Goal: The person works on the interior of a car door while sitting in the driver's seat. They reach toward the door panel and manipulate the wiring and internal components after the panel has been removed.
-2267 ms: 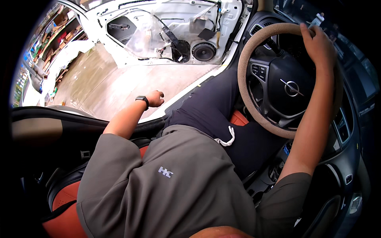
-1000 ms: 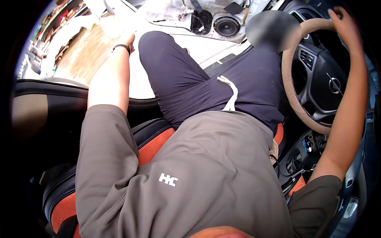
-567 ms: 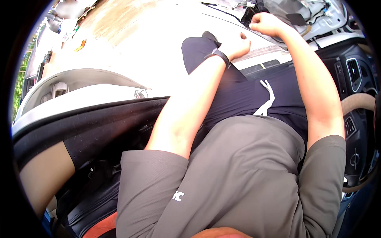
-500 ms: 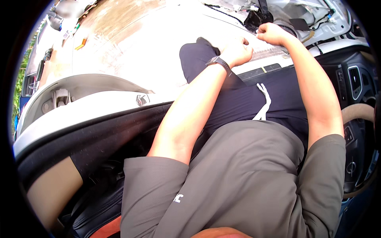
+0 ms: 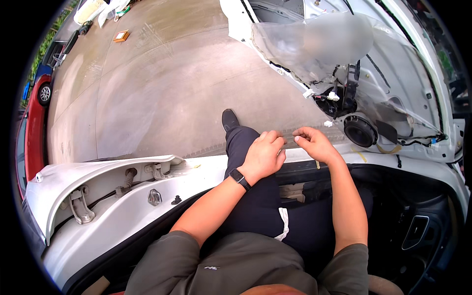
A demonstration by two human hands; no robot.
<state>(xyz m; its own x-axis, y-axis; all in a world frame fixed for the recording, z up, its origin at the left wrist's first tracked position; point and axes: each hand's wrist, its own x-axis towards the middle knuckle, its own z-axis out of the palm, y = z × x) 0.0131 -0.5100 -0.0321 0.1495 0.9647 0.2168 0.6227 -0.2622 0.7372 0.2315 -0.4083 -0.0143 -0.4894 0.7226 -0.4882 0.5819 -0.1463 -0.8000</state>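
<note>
Both my hands hover close together above my dark trousers [image 5: 253, 206], by the white door sill [image 5: 201, 169]. My left hand [image 5: 265, 153], below a black watch [image 5: 240, 179], has bent fingers with the thumb standing apart. A small gap away, my right hand [image 5: 317, 146] has its fingers curved and its thumb slightly apart from them. I make out nothing held in either. Nearest to the right hand is a stripped white car door [image 5: 413, 54] with a round black speaker [image 5: 360, 131], loose white connectors [image 5: 333, 96] and clear plastic sheeting [image 5: 285, 44].
My dark shoe [image 5: 229, 119] rests on the concrete ground [image 5: 162, 98]. At left, hinges [image 5: 81, 206] show inside another white door [image 5: 108, 172]. Farther off are a red car [image 5: 37, 123] and an orange box [image 5: 121, 36]. A dark dashboard [image 5: 408, 221] lies at right.
The view has shifted, showing more of the ground and the stripped door. Both hands now appear lower in view, and my shoe shows on the ground. The right hand's fingers look less tightly closed.
</note>
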